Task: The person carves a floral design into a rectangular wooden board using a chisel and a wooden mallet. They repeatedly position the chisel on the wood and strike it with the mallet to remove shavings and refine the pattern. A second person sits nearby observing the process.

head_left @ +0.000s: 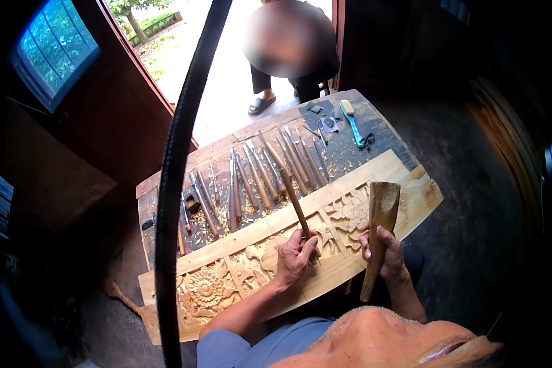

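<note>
My left hand (pixel 295 257) is closed around a carving chisel (pixel 295 199), its long wooden handle slanting up and away. The chisel's lower end points down at the wooden panel (pixel 227 245), mostly hidden by my fingers; whether it touches the wood I cannot tell. My right hand (pixel 387 256) grips a wooden mallet (pixel 384 205) by its narrow handle, the broad head up, over the panel's right part. Carved into the pale panel are a round flower (pixel 206 288) at the left, leaf shapes in the middle and a petalled flower (pixel 349 211) at the right.
Several chisels (pixel 251 175) lie in a row behind the panel among wood shavings. A blue-handled brush (pixel 352 124) and small grey stones (pixel 329 122) lie at the table's far right. A seated person (pixel 316 58) is beyond the table by the doorway. A black strap (pixel 175 159) crosses the view.
</note>
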{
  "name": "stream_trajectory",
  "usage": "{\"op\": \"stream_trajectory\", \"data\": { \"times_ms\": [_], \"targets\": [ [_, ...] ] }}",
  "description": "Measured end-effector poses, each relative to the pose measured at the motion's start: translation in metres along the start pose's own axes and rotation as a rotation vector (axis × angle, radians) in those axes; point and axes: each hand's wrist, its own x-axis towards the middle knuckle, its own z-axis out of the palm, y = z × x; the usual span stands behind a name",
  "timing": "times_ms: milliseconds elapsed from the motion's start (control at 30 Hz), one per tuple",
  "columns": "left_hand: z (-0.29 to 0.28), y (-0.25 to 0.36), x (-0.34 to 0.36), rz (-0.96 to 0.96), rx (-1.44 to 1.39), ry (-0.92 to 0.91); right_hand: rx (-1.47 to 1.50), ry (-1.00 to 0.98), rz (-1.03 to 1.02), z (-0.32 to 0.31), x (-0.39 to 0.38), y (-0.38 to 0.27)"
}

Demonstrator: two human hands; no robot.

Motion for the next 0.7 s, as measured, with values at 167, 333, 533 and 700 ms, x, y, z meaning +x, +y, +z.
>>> {"op": "stream_trajectory", "data": {
  "times_ms": [167, 333, 533, 700],
  "targets": [
    [0.0001, 0.0006, -0.0001, 0.012, 0.027, -0.002, 0.006, 0.007, 0.001, -0.0005, 0.0006, 0.0003],
    [0.0002, 0.0029, -0.0001, 0.012, 0.023, -0.002, 0.012, 0.006, 0.003, 0.0004, 0.0004, 0.0001],
    [-0.001, 0.0034, 0.0, 0.007, 0.042, -0.002, 0.001, -0.002, -0.012, -0.0002, 0.0015, 0.001],
    [0.0017, 0.0039, -0.0002, 0.001, 0.031, 0.001, 0.007, -0.011, -0.021, -0.0021, 0.0002, -0.0001]
  ]
}}
